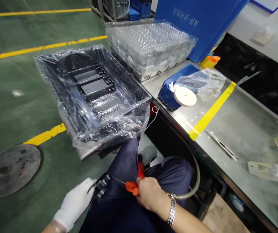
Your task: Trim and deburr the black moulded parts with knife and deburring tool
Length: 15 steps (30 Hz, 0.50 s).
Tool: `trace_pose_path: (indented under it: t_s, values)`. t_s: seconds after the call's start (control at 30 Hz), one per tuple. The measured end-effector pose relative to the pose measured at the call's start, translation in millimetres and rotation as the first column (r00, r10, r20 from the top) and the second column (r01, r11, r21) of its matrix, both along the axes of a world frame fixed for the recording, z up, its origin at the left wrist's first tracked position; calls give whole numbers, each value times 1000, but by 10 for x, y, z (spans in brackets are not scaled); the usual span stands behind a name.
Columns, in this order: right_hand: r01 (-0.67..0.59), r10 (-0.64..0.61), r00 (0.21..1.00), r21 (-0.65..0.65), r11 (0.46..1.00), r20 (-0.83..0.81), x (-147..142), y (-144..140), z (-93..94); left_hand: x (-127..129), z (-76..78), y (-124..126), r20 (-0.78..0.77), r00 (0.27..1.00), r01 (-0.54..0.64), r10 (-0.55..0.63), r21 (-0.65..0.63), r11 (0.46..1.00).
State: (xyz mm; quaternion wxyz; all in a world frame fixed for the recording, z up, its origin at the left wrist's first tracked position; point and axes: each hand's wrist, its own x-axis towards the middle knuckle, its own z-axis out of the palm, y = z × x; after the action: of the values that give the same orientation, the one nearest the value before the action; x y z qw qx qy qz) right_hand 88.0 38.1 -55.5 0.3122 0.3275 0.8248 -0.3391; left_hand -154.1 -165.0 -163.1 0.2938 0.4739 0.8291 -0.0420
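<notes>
Gloved left hand (74, 202) pinches a black part (101, 187) over the lap; right hand (150, 193), fingers closed on an orange tool (131, 187), rests just beside it, below the tray (92, 94).

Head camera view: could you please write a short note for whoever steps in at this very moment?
Left hand: white glove, holding a small black part over the lap.
Right hand: bare, wristwatch on, gripping an orange-handled tool whose thin tip points at that part.
Black bin lined with clear plastic sits ahead by the knee, a few black parts in it.
On the metal table: stacked clear trays, blue box, tweezers.
Done: some parts binned. Left: the part in hand.
</notes>
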Motion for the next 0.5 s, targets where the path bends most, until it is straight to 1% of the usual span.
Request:
trace_pose_path:
  t_s: [0.1,0.2,0.33,0.4,0.5]
  values:
    - [-5,5,1000,-5,1000,1,-16,-6,-11,3,-4,-5,-16,1000,-1,1,12,1000]
    - [-3,3,1000,-12,1000,6,-34,-14,-24,7,-19,-14,-47,999,27,-27,2,1000]
    - [22,-22,1000,-13,1000,6,-26,-3,-25,1,-38,-19,-50,997,50,-51,-10,999]
    - [42,-42,999,-16,999,-9,18,17,13,-6,-44,-21,-55,997,48,-48,-2,999]
    - [73,-75,996,-37,997,-46,136,56,121,-8,-34,-18,-57,998,21,-20,19,1000]
